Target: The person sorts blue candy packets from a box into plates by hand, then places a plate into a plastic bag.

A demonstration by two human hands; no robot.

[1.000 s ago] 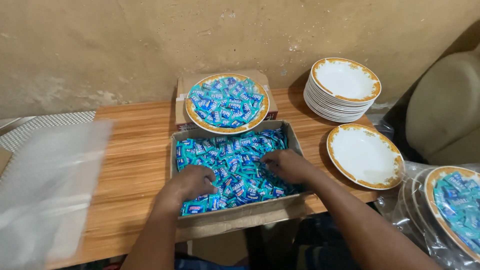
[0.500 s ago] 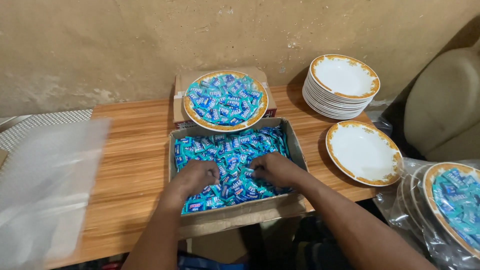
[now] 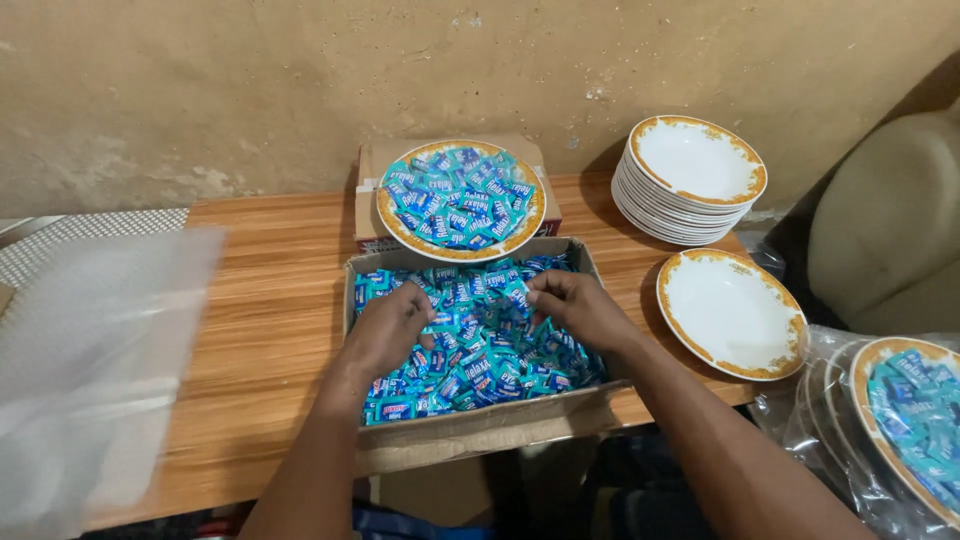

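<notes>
Both my hands are down in the cardboard box [image 3: 470,425] at frame centre, which sits on the wooden table [image 3: 270,300] and is full of small blue and teal wrapped candies [image 3: 480,350]. My left hand [image 3: 388,328] is left of centre, fingers curled down into the pile, grip closed loosely around a bunch of candies, exact hold hidden under the palm. My right hand [image 3: 575,305] is just right of centre, fingers bent and pinching at wrappers near the upper middle of the box, grip closing on candies. The two hands are near each other, not touching. Just behind the box, upper centre, a gold-rimmed plate heaped with the same candies [image 3: 460,198] rests on a second, smaller carton [image 3: 372,165] against the wall. Upper right, a stack of empty white plates with gold rims [image 3: 690,178]. Right of the box, one single empty plate [image 3: 732,312] flat on the table, close to my right forearm. Lower right corner, another filled plate [image 3: 915,420] sitting inside clear plastic wrap, partly cut off by the frame edge. Left side of frame, a blurred sheet of clear plastic [image 3: 95,370] covers the table end
</notes>
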